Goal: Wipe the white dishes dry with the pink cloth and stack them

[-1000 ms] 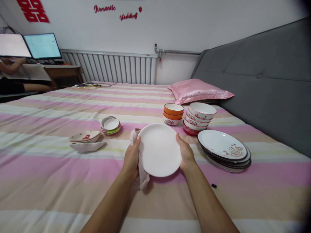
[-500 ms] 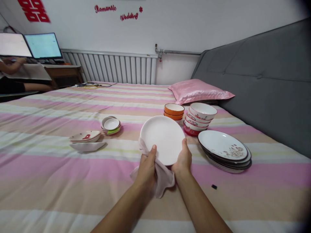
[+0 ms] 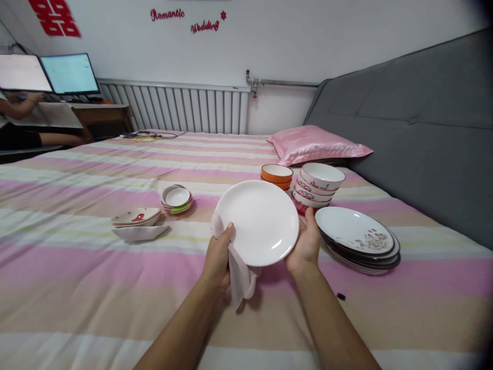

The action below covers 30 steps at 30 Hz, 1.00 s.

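Note:
A plain white plate (image 3: 257,223) is held above the striped bedsheet, its face tilted up toward me. My left hand (image 3: 219,259) grips its left edge through a pale pinkish cloth (image 3: 241,280), thumb on the rim. Most of the cloth hangs down below the plate. At the right edge, my right hand (image 3: 306,241) supports the plate, thumb up beside the rim and the other fingers hidden beneath. Close by on the right is a stack of dark-rimmed plates (image 3: 354,231), the top one with a brown floral pattern.
Behind the plate stand orange bowls (image 3: 276,176) and a stack of red-patterned white bowls (image 3: 321,177). Leftward lie small dishes (image 3: 177,197) and boat-shaped dishes (image 3: 136,218). A pink pillow (image 3: 318,145) rests by the grey headboard (image 3: 408,123). A person (image 3: 19,110) sits at a desk, far left.
The plate has come closer and looks larger. My hands have moved farther apart, the left one leftward and the right one rightward, both still holding it.

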Tool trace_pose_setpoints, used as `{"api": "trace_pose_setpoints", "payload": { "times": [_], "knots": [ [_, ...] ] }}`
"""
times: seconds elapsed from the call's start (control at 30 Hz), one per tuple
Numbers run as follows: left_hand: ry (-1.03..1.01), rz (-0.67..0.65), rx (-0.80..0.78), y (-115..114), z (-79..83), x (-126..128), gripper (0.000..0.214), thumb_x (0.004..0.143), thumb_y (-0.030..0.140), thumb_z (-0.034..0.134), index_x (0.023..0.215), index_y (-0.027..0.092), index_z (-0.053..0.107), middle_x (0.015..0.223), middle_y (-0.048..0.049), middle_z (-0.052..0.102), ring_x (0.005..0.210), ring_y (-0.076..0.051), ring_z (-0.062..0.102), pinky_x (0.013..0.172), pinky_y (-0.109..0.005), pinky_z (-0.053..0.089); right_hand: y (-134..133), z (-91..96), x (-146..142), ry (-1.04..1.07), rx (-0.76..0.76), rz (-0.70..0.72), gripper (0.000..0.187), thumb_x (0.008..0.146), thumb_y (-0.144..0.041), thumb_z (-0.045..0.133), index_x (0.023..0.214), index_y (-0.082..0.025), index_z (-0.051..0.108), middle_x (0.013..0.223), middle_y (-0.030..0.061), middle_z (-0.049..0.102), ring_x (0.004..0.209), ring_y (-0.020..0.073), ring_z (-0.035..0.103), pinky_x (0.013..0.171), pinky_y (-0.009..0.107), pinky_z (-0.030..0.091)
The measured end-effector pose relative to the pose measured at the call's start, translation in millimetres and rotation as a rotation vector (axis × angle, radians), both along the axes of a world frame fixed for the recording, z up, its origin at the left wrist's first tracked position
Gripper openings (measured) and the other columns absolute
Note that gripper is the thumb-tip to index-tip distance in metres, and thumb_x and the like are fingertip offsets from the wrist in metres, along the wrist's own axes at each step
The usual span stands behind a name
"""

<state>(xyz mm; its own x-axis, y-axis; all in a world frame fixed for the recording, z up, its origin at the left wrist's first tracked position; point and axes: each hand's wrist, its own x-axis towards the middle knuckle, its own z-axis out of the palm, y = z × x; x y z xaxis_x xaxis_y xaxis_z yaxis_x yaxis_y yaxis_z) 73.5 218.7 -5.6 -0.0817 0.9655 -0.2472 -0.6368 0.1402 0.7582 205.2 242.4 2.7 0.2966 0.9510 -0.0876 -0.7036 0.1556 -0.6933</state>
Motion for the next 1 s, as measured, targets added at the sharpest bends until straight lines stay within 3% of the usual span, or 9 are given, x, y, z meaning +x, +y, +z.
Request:
{"api": "trace_pose_setpoints", "payload": {
  "times": [0.23, 0.47, 0.77, 1.0],
  "knots": [
    [0.031, -0.271, -0.070, 3, 7.7, -16, 0.041, 0.074, 0.026, 0.063, 0.110, 0.007, 0.058, 0.079, -0.0146, 0.071, 0.070, -0.026, 0.068, 0.066, -0.036, 0.057, -3, 12.5, 35, -0.049, -0.086, 0.399, 0.043, 0.077, -0.051, 0.050, 0.092, -0.014, 0.068, 0.076, 0.0081, 0.072, 0.084, 0.0267, 0.066, 0.077, 0.039, 0.051],
    [0.144, -0.308, -0.114, 4, 12.4, -23, 0.040, 0.071, 0.023, 0.065, 0.108, 0.005, 0.059, 0.072, -0.0136, 0.071, 0.060, -0.024, 0.068, 0.057, -0.031, 0.056, -1, 1.3, 42, -0.226, -0.143, 0.481, 0.028, 0.071, -0.036, 0.066, 0.091, -0.016, 0.067, 0.072, 0.0061, 0.072, 0.075, 0.0235, 0.068, 0.075, 0.036, 0.052],
    [0.154, -0.097, -0.125, 5, 10.5, -17, 0.034, 0.070, 0.025, 0.065, 0.098, 0.006, 0.064, 0.073, -0.0145, 0.071, 0.063, -0.024, 0.068, 0.061, -0.032, 0.056, 4, -9.1, 28, -0.215, -0.083, 0.362, 0.034, 0.071, -0.031, 0.069, 0.100, -0.014, 0.065, 0.073, 0.0063, 0.071, 0.069, 0.0224, 0.068, 0.070, 0.038, 0.053],
    [0.119, -0.055, -0.070, 7, 0.9, -18, 0.038, 0.069, 0.029, 0.067, 0.099, 0.007, 0.063, 0.078, -0.0141, 0.071, 0.068, -0.026, 0.069, 0.066, -0.035, 0.057, 6, -11.3, 23, -0.229, -0.068, 0.225, 0.040, 0.065, -0.034, 0.073, 0.099, -0.012, 0.066, 0.072, 0.0072, 0.071, 0.072, 0.0235, 0.067, 0.070, 0.039, 0.053]
  ]
}}
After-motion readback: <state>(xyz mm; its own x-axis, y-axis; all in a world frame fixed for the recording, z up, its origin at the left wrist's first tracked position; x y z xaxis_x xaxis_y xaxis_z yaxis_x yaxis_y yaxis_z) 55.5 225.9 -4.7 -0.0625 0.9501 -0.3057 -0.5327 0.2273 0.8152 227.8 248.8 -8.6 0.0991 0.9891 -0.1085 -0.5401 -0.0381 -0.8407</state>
